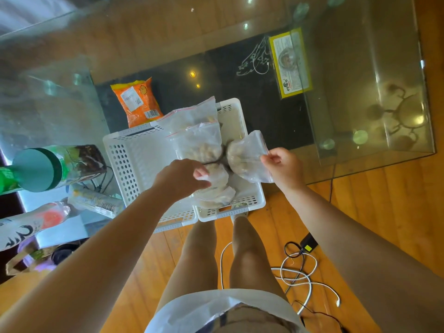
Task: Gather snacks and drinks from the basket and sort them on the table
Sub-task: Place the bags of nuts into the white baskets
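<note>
From the head view, the orange snack packet (139,102) and bottles (51,167) already lie on the glass table (360,68), so sorting looks partly done. Several clear bags remain in the white basket (134,164): the right hand (282,165) pinches one clear bag (247,157) by its edge, and the left hand (185,177) closes on another bag (216,175).

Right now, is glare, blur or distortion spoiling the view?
Head view: lamp reflections glare on the glass table; wide-angle bending stretches arms and edges; bottles at left are blurred; bags in the basket and both hands, left and right, stay readable.
</note>
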Motion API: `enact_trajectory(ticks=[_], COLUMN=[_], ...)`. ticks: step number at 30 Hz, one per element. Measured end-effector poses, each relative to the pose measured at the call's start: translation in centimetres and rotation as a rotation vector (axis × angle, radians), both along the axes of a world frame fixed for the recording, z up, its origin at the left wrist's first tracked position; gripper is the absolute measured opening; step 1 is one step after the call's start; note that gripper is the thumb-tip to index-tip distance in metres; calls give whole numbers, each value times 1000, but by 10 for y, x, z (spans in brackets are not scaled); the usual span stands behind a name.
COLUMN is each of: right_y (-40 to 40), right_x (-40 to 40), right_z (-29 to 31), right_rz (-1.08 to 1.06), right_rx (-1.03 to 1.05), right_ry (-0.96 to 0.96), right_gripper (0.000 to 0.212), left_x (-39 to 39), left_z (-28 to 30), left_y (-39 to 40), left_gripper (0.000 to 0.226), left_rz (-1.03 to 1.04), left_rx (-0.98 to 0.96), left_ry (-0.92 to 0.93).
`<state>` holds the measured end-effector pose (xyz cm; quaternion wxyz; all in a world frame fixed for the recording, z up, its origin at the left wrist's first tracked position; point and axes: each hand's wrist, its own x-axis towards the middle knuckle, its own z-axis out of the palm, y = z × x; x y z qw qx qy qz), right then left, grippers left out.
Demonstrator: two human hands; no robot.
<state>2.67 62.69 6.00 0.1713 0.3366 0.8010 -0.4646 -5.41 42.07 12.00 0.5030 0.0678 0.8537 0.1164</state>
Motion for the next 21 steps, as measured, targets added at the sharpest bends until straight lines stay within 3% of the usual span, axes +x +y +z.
enact_trajectory(ticks=[2,4,6,8,12,17,21], right_y=[0,-5,-13,-25,-30,-18,-14], right_x=[-2,-3,-4,-2,0,2,3], right_z=[7,19,29,30,7,-23,-23], right_rz=[-33,78,461,804,989,1046,1028], right_rx=[38,209,480,533,470,544,559], right_ry=[22,131,339,441,160,29,-45], right_gripper=[25,37,51,61,83,95,101], left_x=[5,7,3,-1,-5,-2,0], left_z=[-2,-4,-6,-10,-19,-23,-20], left_y=[-2,3,10,15,18,19,9], left_gripper=[14,7,9,11,15,23,35], left_rz=[39,105,145,158,188,160,251], left_rx=[5,55,99,95,57,63,112], left_ry=[89,208,268,285,317,376,417])
